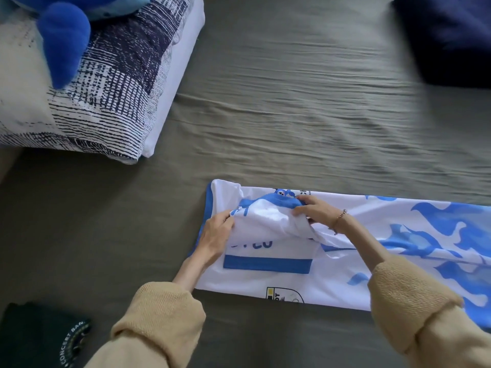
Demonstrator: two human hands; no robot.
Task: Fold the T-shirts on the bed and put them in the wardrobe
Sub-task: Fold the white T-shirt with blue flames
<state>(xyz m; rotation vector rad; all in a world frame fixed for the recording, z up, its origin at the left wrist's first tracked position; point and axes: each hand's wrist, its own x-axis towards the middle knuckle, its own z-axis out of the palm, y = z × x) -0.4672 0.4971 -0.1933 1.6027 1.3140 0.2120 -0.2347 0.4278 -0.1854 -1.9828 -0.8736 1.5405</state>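
Head | left hand [216, 232], right hand [313, 211] pinch T-shirt [345, 274] | bed [292, 102]

T-shirt [345, 274] on bed [292, 102]; pillow [93, 96] far left; folded shirt [39, 338] near left.

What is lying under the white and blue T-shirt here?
The white and blue T-shirt lies on the grey-brown bedsheet, which shows all around it. Anything beneath the shirt itself is covered. Both hands, left and right, grip its collar end.

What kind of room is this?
Most likely a bedroom: a patterned pillow lies on the grey bed sheet, with a blue plush toy on top.
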